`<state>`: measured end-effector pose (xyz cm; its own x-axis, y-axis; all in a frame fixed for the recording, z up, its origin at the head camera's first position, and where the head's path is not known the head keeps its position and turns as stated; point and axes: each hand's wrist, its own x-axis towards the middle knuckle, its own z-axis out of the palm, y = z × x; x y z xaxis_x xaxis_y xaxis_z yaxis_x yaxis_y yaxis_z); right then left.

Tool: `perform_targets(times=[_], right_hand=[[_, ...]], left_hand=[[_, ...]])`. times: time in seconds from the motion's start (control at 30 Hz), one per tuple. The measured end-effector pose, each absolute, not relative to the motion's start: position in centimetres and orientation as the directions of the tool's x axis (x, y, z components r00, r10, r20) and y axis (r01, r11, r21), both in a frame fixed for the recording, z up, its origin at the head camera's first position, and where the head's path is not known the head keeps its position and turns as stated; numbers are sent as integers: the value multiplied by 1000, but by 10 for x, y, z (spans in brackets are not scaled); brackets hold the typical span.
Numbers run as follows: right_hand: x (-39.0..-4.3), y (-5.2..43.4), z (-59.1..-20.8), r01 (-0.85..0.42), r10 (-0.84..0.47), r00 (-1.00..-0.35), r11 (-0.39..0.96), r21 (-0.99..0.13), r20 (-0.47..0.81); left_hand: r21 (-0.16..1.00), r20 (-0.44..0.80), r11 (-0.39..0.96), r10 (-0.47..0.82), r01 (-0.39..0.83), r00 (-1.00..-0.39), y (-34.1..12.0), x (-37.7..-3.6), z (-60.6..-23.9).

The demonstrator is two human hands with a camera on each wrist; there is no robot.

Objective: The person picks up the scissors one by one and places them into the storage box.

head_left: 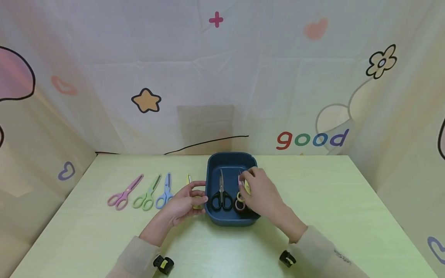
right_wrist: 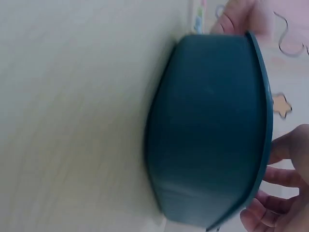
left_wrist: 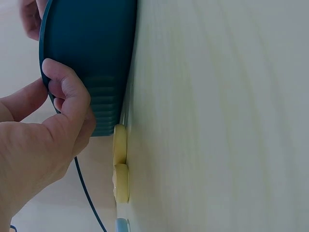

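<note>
A dark blue box [head_left: 231, 222] sits on the table. My left hand [head_left: 185, 202] holds its left rim, fingers against the outer wall and thumb at the edge. Inside, black-handled scissors [head_left: 221, 199] lie at the left with their blades pointing away. My right hand [head_left: 262, 191] reaches over the right side, its curled fingers pinching small scissors with yellow handles [head_left: 240, 197]; the hand hides most of them. A dark handle loop [head_left: 239, 205] shows below. In the right wrist view, the box wall [right_wrist: 207, 125] hides the contents, with the right fingers [right_wrist: 277, 200] above the rim.
Left of the box lie pink scissors [head_left: 125, 193], green scissors [head_left: 147, 195] and blue scissors [head_left: 166, 193] in a row. Yellow handles [left_wrist: 120, 181] lie beside the box, partly behind my left hand. A printed cloth [head_left: 174, 77] hangs behind the table.
</note>
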<state>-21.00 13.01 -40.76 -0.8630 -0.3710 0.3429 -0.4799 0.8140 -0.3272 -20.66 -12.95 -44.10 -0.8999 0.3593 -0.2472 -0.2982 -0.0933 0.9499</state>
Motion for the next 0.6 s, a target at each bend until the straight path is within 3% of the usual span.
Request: perform_targets(times=[0.27,0.6], right_hand=[[-219,156,-410,-408,-248,-896,787,-463,369],[-228,176,-417,-306,-194,-951,716,-628,242]], left_hand=[[952,-243,-91,354,-292,-903,-129,-206,-440],[953,-242,-90,356,-290,-903,-130,-207,-441]])
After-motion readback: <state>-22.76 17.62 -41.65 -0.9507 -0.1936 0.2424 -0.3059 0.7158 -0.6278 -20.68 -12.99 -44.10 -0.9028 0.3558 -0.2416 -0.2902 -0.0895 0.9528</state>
